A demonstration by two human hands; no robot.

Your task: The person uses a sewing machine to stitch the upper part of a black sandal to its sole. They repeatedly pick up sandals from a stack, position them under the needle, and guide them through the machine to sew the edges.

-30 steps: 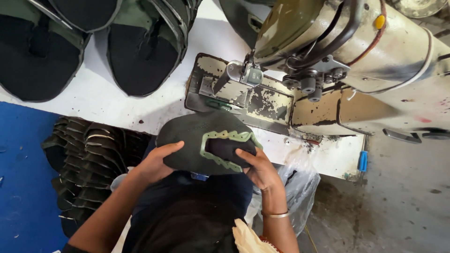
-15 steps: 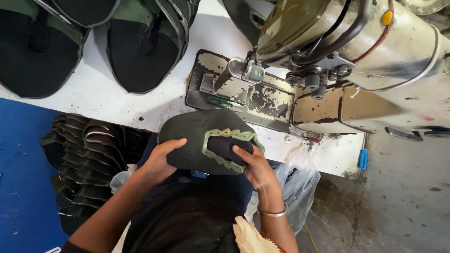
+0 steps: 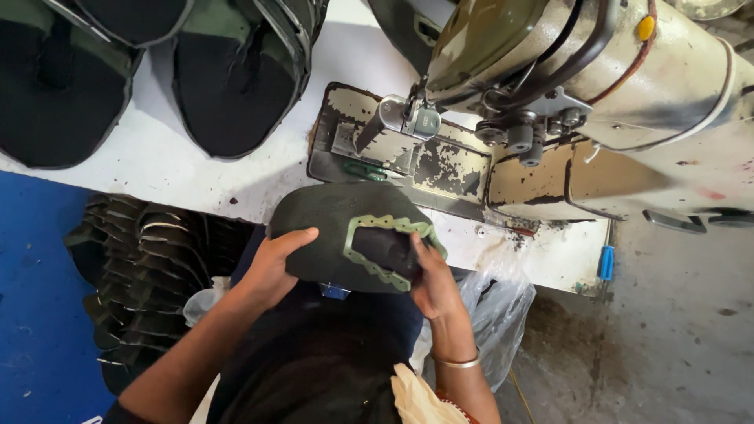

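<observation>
I hold a dark rounded shoe-upper piece (image 3: pixel 330 228) with a light green scalloped trim (image 3: pixel 385 251) around a dark opening. My left hand (image 3: pixel 271 271) grips its left edge with the thumb on top. On the right side my right hand (image 3: pixel 428 283) pinches the trim, a metal bangle on that wrist. The piece hovers over my lap, just in front of the worn metal bed (image 3: pixel 440 169) of an industrial sewing machine (image 3: pixel 597 86). The presser foot (image 3: pixel 404 122) stands a little beyond the piece, not touching it.
Two dark sandal soles with green edges (image 3: pixel 236 78) (image 3: pixel 55 86) lie on the white table (image 3: pixel 181 169) at the back left. A stack of dark cut pieces (image 3: pixel 145 267) sits to my left beside a blue surface. A clear plastic bag (image 3: pixel 495 314) hangs at the right, above grey concrete floor.
My hands and the piece have stayed nearly in place; my right fingers have shifted slightly along the green trim.
</observation>
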